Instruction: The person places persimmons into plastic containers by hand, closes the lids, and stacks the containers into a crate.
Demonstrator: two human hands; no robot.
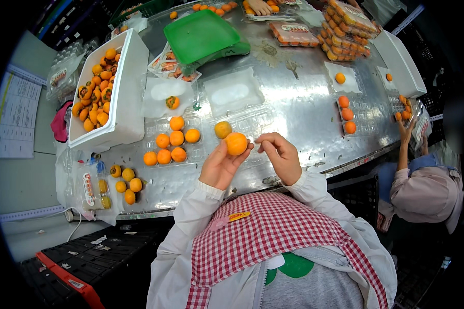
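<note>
My left hand (223,164) holds an orange persimmon (236,143) between thumb and fingers over the metal table. My right hand (281,157) is just to its right, fingers bent, touching no fruit; whether something tiny is between thumb and forefinger cannot be told. Behind the held fruit, a yellowish persimmon (223,129) sits in a clear plastic tray (255,119). Left of it, another clear tray (154,127) holds several persimmons. One persimmon with its green calyx up (172,102) lies on a white liner (158,87) in the open lid.
A white foam box (129,89) full of persimmons stands at left, with loose fruit (128,174) nearer me. A green tray (201,34) lies beyond. Stacked filled packs (344,34) stand far right. A co-worker's hand (405,129) is at right, another person's hand (260,7) at the far edge.
</note>
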